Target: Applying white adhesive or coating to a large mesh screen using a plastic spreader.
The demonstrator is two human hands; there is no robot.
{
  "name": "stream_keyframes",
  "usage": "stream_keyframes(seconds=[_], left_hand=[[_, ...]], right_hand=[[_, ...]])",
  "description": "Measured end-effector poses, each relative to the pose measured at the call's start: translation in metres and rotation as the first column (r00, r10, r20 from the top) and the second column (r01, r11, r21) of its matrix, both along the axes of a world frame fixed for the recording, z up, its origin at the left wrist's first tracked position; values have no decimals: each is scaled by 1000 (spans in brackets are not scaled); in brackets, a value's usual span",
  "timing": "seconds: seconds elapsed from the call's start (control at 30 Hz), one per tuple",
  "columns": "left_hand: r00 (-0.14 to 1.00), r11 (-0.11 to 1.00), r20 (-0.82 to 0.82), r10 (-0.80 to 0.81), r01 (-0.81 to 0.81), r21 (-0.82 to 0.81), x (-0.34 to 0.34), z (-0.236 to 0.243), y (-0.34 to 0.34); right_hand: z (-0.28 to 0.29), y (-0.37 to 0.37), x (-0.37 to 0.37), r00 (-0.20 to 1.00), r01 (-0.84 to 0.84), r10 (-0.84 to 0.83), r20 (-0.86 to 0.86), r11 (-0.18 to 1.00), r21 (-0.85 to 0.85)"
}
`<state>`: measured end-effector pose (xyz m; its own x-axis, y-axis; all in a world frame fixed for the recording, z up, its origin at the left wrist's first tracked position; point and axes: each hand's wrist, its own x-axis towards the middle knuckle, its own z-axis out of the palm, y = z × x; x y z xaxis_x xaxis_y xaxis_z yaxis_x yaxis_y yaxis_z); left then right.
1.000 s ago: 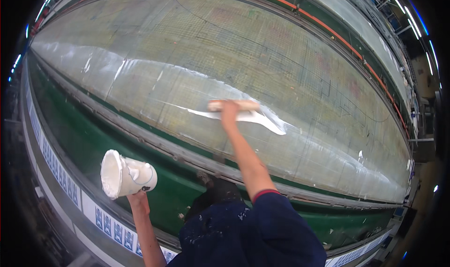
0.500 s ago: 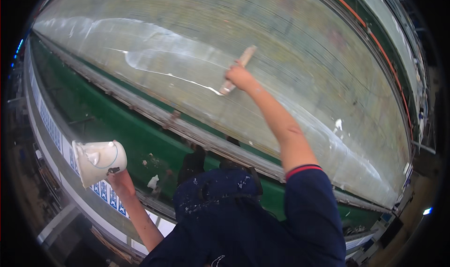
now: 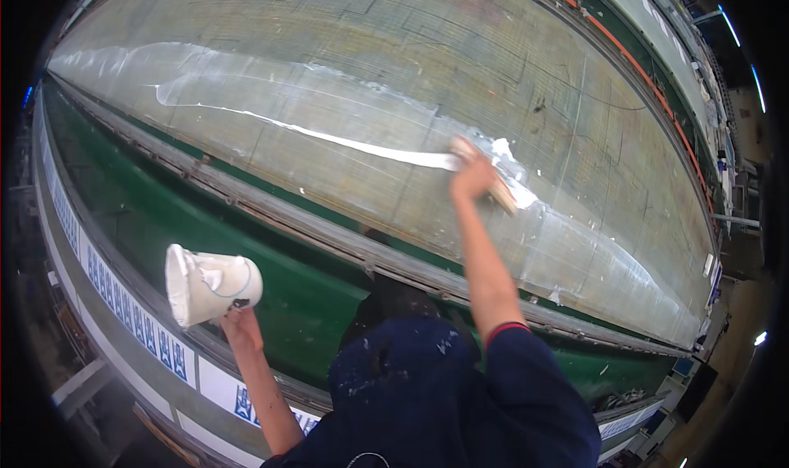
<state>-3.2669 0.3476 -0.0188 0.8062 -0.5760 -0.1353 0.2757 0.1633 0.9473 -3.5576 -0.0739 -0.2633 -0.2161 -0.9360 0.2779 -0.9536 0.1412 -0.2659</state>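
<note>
My right hand is closed round a wooden squeegee, which rests at a slant on the long grey-green tabletop. White paste lies in smears and lumps just beyond its edge. A white streak runs leftward from the squeegee along the surface. Off to the left, my left hand grips a white bucket from beneath, near its base. The bucket is tipped on its side with the mouth to the left, and white paste clings to its rim. Its inside is mostly hidden.
A metal rail edges the near side of the tabletop, with a green trough below it. Behind that runs another bench bearing blue-and-white printed patterns. An orange strip follows the far edge.
My right hand has swept the squeegee rightward and nearer, turning its slant. The white streak now reaches further right. My left hand and the bucket sit slightly further right in view.
</note>
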Motion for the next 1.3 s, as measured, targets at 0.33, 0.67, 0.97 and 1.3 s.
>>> stream_keyframes(seconds=[0.33, 0.67, 0.97, 1.3], left_hand=[[999, 993, 10, 50, -51, 111, -335, 12, 3], [989, 993, -94, 118, -117, 13, -672, 23, -16], [1000, 993, -1, -14, 14, -116, -892, 31, -32], [981, 986, 164, 108, -127, 110, -1165, 52, 34]], right_hand=[[28, -50, 15, 207, -964, 974, -97, 220, 148], [43, -46, -624, 223, -916, 974, 48, 193, 351], [22, 26, -1123, 979, -195, 186, 81, 972, 131], [20, 20, -989, 689, -711, 695, 203, 704, 3]])
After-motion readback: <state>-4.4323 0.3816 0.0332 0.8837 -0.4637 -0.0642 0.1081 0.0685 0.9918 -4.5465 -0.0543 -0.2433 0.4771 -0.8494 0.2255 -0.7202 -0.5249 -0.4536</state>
